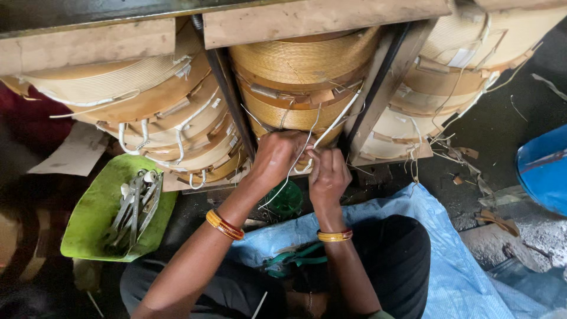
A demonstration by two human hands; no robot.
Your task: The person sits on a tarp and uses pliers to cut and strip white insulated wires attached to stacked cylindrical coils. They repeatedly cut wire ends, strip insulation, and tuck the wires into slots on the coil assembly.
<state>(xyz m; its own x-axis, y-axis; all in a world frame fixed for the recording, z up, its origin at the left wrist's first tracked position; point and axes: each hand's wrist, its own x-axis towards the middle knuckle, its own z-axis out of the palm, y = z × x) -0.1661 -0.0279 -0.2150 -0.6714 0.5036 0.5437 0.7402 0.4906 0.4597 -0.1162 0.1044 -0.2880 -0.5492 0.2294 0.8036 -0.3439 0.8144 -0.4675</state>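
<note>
My left hand (276, 158) and my right hand (328, 175) are close together at the bottom of the middle wound coil (301, 62), a stack of tan paper-wrapped windings. Both hands pinch thin white tape or string (333, 125) that runs up to the coil's lower discs. Gold and red bangles sit on both wrists. Left coil (147, 106) and right coil (449, 77) flank the middle one, each tied with white tape. Wooden blocks (319, 18) clamp the coils from above.
A green plastic tray (88, 218) with several metal spanners lies at lower left. Green-handled pliers (292, 260) rest on my lap over a blue sheet (449, 248). A blue drum (546, 168) stands at right. Paper scraps litter the dark floor.
</note>
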